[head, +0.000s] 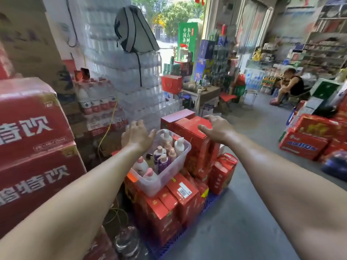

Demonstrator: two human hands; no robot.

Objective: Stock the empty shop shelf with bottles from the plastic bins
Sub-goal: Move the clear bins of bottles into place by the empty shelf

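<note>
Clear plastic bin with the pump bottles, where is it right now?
Head view, just left of centre: the bin sits atop stacked red cartons, near the left hand.

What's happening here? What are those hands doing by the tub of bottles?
A person has both arms stretched toward a clear plastic bin full of pump bottles, which sits on stacked red boxes. The left hand is open by the bin's far rim, and the right hand is open above a red box beside it. Neither holds anything yet.
</note>
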